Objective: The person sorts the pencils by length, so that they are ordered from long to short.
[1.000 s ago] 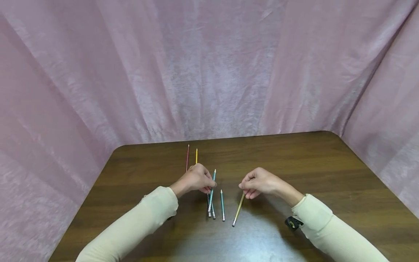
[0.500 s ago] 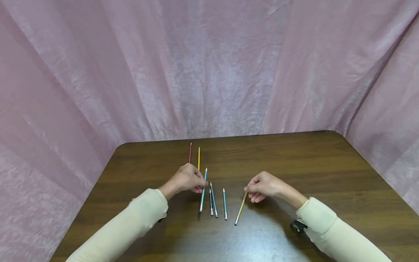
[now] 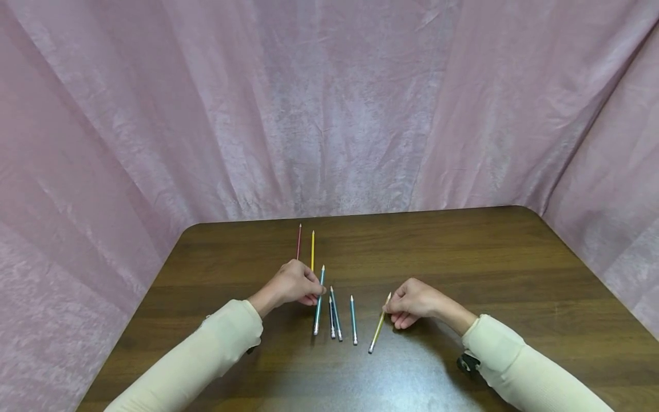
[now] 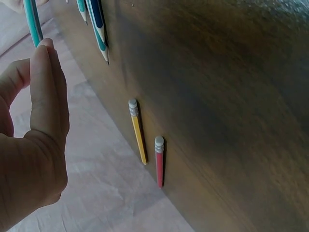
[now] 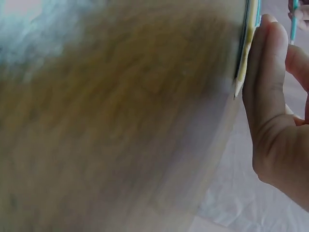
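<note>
My left hand point(image 3: 296, 283) pinches a teal pencil point(image 3: 317, 315) between thumb and fingers, its point facing the far edge and its eraser end toward me. In the left wrist view the fingers hide this pencil's point. Right of it lie a dark blue pencil point(image 3: 332, 320), a teal pencil point(image 3: 336, 317) leaning against it, and another teal pencil point(image 3: 353, 320) apart. My right hand point(image 3: 417, 300) is over the upper part of a gold-yellow pencil point(image 3: 378, 329). In the right wrist view its fingers are straight beside that pencil point(image 5: 248, 43), thumb apart from them.
Farther back, beyond the left hand, lie a yellow pencil point(image 4: 138, 137) and a red pencil point(image 4: 159, 166), side by side. The brown wooden table point(image 3: 463, 246) has rounded far corners. Pink curtains point(image 3: 340, 114) hang behind it and at its sides.
The left hand has moved left with its teal pencil, away from the blue and teal pair it overlapped. The right hand has come slightly nearer, uncovering the gold-yellow pencil's point; that pencil stays in place.
</note>
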### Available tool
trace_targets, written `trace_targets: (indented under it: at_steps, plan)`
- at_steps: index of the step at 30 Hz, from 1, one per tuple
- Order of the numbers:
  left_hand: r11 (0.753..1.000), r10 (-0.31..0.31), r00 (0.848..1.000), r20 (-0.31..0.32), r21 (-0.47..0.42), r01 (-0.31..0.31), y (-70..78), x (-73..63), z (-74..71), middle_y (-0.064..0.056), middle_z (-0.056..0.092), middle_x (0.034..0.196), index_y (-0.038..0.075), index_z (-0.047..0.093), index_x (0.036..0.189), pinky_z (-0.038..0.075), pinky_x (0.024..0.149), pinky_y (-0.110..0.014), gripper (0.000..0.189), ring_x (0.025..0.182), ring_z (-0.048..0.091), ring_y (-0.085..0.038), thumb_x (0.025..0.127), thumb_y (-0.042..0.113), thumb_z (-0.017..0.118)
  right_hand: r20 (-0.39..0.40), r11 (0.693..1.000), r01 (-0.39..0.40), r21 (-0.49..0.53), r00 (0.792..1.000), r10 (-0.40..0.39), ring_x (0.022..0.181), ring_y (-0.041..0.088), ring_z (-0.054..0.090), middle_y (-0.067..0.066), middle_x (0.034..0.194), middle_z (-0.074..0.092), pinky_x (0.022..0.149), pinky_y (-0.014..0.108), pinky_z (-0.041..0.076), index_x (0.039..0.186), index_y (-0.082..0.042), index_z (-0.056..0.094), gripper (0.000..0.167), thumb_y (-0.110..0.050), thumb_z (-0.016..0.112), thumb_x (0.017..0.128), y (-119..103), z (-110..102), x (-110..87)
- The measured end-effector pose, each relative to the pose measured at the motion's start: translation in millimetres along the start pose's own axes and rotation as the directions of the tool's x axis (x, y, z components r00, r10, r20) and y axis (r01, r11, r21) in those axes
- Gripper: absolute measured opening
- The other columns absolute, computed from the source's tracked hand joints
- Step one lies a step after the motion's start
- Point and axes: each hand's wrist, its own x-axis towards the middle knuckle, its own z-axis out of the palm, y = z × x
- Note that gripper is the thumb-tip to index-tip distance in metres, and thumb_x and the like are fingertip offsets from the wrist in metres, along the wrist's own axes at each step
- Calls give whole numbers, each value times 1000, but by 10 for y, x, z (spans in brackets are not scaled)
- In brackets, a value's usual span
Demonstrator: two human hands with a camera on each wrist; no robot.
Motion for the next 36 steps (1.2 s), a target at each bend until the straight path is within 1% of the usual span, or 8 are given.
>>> trace_targets:
  at_steps: [6,9,15,19,25,30,36]
  plan:
    - [1000,5,1000,0,-18,-5,-4,-13,-10,-10,69,66,-2,71,77,61,58,-28,9,57,68,-14,84,0,76,-57,996,-83,-29,995,81,50,10,63,7,60,63,51,22,58,76,5,67,19,-7,71,90,2,42,48]
    - [1000,4,1000,3,-23,-4,-12,-10,-9,-10,69,67,-2,71,77,61,59,-29,9,57,68,-14,84,1,76,-92,994,-105,-37,991,101,47,9,62,6,57,62,48,21,57,74,3,66,20,-8,72,89,-4,76,87]
    - [1000,13,1000,11,-29,-12,-37,-3,9,-10,70,67,-2,70,79,61,59,-28,9,58,68,-15,84,1,76,-160,989,-124,-81,981,110,44,10,61,6,53,60,46,22,56,70,1,64,20,-5,74,86,-42,156,149]
    - [999,19,1000,3,-35,-18,-43,9,15,-10,70,66,-2,70,78,61,58,-28,8,57,68,-14,84,0,76,-190,982,-135,-129,976,109,44,10,62,8,55,63,47,23,57,70,1,65,15,-1,72,83,-83,191,162]
    - [998,22,1000,12,-59,-21,-48,30,28,-12,70,67,-3,70,78,61,59,-28,7,57,68,-15,83,-1,74,-193,972,-119,-203,978,80,44,11,62,9,56,65,47,23,57,67,1,66,13,2,67,80,-122,216,157]
    - [998,26,1000,4,-64,-26,-37,34,19,-10,70,66,-3,70,78,61,58,-29,7,57,68,-14,83,-1,75,-173,980,-101,-171,982,71,47,12,62,10,58,65,49,24,58,70,1,65,12,1,63,82,-130,171,156]
    - [996,27,1000,-5,-80,-27,4,63,-6,-10,70,67,-4,72,79,61,59,-29,7,56,67,-14,84,0,76,-126,991,-45,-126,992,29,50,11,63,9,60,64,51,24,58,73,0,63,10,-1,60,83,-194,63,176]
